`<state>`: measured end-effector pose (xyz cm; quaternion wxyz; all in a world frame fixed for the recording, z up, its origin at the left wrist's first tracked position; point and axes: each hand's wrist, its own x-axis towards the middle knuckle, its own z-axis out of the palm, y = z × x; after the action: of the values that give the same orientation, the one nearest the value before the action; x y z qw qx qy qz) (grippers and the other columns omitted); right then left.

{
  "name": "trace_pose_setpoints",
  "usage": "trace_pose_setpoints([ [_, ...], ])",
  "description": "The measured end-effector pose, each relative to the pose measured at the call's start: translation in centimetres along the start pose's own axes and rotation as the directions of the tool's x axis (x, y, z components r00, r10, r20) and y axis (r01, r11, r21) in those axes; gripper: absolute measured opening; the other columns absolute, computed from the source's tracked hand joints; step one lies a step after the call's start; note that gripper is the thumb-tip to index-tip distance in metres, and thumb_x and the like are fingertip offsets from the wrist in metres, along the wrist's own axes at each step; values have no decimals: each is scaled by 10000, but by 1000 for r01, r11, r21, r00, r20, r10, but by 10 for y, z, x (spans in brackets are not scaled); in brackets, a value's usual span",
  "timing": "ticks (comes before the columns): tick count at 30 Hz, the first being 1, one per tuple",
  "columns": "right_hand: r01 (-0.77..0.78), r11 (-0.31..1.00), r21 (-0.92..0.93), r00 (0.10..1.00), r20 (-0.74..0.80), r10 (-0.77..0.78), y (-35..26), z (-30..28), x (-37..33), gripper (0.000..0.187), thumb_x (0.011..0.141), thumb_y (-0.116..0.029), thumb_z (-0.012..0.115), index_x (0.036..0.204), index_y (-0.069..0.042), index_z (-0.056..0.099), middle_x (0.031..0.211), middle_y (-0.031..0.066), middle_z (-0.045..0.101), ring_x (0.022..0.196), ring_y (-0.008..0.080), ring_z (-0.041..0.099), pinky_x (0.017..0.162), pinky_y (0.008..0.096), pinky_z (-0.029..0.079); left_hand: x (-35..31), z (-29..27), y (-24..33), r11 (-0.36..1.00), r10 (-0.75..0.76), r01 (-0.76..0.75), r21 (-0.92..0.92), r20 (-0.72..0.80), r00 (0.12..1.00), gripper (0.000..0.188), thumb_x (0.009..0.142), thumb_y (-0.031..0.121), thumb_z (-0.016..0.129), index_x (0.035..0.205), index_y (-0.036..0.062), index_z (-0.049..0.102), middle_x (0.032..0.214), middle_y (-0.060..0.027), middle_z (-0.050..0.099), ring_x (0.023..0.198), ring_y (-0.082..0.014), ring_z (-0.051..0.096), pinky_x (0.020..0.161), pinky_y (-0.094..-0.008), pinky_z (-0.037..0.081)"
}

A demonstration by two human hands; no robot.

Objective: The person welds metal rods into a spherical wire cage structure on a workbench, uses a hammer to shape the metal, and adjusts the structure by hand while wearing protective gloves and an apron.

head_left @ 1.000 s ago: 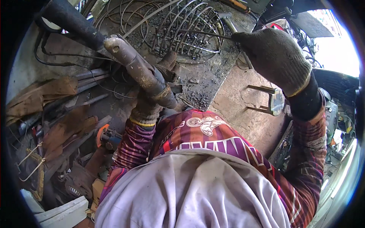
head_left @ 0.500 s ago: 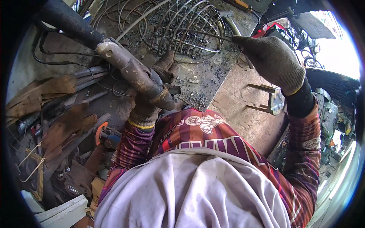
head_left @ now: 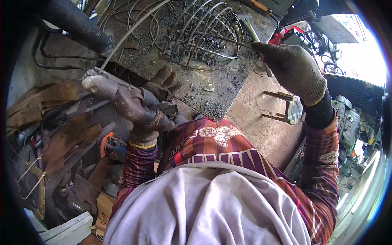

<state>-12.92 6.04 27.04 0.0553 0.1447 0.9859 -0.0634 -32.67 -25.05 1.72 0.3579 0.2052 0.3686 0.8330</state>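
My left hand [head_left: 162, 83], in a grey knitted glove with a yellow cuff edge, is around a thick brown welding electrode holder [head_left: 122, 99]. Its fingers show beyond the holder's far side. From the holder's tip, a long thin welding rod [head_left: 134, 27] slants up and right. My right hand [head_left: 295, 69], gloved alike, is closed on a thin dark metal rod [head_left: 228, 39] that reaches left across a rounded cage of bent metal bars [head_left: 191, 34]. The cage lies on a dark metal plate [head_left: 222, 87] strewn with grey crumbs. Whether the rod touches the cage, I cannot tell.
A hammer [head_left: 249, 26] lies right of the cage. Wire coils [head_left: 136, 20] lie left of it. A thick dark pipe [head_left: 75, 26] crosses the upper left. Scrap metal and an orange-guarded grinder [head_left: 108, 143] are at left. A short-legged stand [head_left: 292, 109] is at right.
My left hand has moved left and slightly toward me with the electrode holder, whose tip has swung away from the dark pipe. My right hand has barely moved.
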Motion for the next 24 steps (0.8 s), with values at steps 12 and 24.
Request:
trace_pose_setpoints([
  [12,54,994,-92,995,-81,-62,5,1,2,305,927,-189,628,1206,-225,746,711,129,674,639,324,690,581,428,557,-11,-55,-91,726,-48,-41,686,111,993,544,858,201,771,1300,61,485,1154,-46,549,1033,-201,505,1004,-361,434],
  [24,55,994,-90,998,-26,-58,3,-7,4,324,919,-168,618,1217,-215,737,723,132,677,646,326,690,593,433,563,3,2,-42,782,-155,1,623,194,969,363,908,183,736,1189,94,525,1075,-44,542,991,-194,534,926,-374,482],
])
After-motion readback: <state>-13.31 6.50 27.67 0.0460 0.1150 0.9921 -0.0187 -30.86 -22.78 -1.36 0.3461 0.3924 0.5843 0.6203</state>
